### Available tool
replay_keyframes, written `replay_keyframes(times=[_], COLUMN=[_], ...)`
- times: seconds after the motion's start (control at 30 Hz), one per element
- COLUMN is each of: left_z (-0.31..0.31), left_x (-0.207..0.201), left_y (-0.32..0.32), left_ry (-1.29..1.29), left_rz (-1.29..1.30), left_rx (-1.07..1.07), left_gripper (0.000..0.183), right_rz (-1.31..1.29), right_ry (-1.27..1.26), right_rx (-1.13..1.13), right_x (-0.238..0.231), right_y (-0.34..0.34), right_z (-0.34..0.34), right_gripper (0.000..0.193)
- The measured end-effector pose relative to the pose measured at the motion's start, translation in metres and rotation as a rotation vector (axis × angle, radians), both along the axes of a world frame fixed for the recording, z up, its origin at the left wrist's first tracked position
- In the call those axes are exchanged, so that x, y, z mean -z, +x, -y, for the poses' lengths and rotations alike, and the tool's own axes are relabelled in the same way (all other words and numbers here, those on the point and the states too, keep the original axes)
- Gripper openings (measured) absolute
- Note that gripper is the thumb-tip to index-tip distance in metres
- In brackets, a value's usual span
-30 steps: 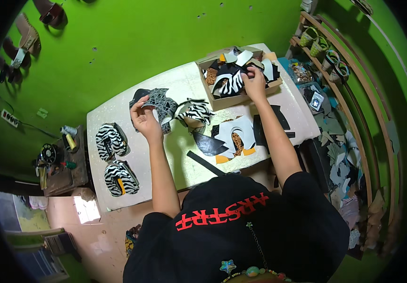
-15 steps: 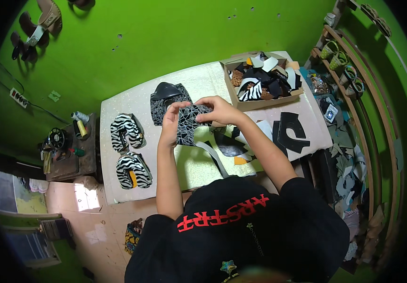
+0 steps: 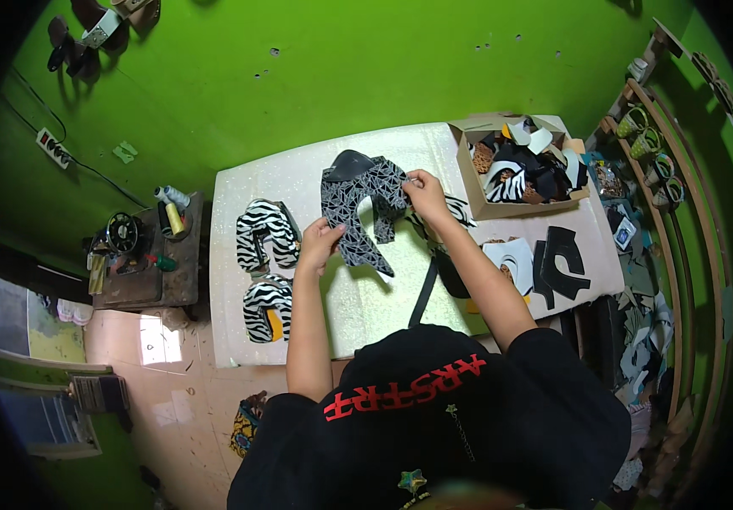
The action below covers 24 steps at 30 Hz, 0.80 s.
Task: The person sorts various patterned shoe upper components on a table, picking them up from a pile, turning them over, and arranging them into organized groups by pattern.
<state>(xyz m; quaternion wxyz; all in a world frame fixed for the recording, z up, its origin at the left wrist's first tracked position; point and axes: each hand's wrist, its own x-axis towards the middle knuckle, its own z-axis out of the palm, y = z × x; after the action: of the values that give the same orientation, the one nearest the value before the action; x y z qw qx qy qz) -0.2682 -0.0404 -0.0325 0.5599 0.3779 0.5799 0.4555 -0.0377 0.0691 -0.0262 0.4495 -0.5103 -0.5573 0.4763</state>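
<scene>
Between my two hands is a curved, U-shaped shoe upper piece [image 3: 352, 204] with a black-and-grey crackle pattern, its arms pointing toward me. My left hand [image 3: 321, 246] pinches its left edge, and my right hand [image 3: 425, 197] grips its upper right edge. A smooth black piece [image 3: 351, 164] shows just beyond it, partly covered. To the left lie two bundles of zebra-print uppers, a far bundle [image 3: 266, 238] and a near bundle [image 3: 264, 308]. Under my right forearm rest a black strap [image 3: 423, 293] and more zebra-print material [image 3: 460, 211], partly hidden.
A cardboard box [image 3: 519, 210] of mixed scraps stands at the table's back right. Black cutouts [image 3: 563, 265] and a white piece [image 3: 511, 257] lie at the right. A small side table [image 3: 149, 289] with thread spools is at the left; a wooden rack [image 3: 672, 255] runs along the right.
The patterned piece, bunched and folded between my hands before, is now spread out, with its U shape facing up. My hands have moved apart, and the view has shifted slightly.
</scene>
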Motion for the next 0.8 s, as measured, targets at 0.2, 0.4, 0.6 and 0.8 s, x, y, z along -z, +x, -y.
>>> replay_keyframes(times=[0.2,0.4,0.6,0.8], left_z=[-0.052,-0.095,-0.101,-0.093], left_x=[0.016,0.050,0.066,0.044], left_y=[-0.031,-0.038,-0.028,0.003], left_ry=[0.167,0.126,0.215,0.277], left_rz=[-0.117,-0.393,-0.622,-0.980], left_rx=[-0.249,-0.366,-0.389,-0.506], left_gripper=[0.013,0.027,0.038,0.044], right_rz=[0.284,0.434,0.513,0.504], right_ry=[0.085,0.157,0.044,-0.061], right_rx=[0.041,0.111,0.165,0.167], right_x=[0.012,0.043,0.058,0.055], right_y=[-0.037,-0.052,-0.049,-0.046], right_z=[-0.022,-0.050,-0.062,-0.059], right_gripper=[0.021,0.024,0.024,0.022])
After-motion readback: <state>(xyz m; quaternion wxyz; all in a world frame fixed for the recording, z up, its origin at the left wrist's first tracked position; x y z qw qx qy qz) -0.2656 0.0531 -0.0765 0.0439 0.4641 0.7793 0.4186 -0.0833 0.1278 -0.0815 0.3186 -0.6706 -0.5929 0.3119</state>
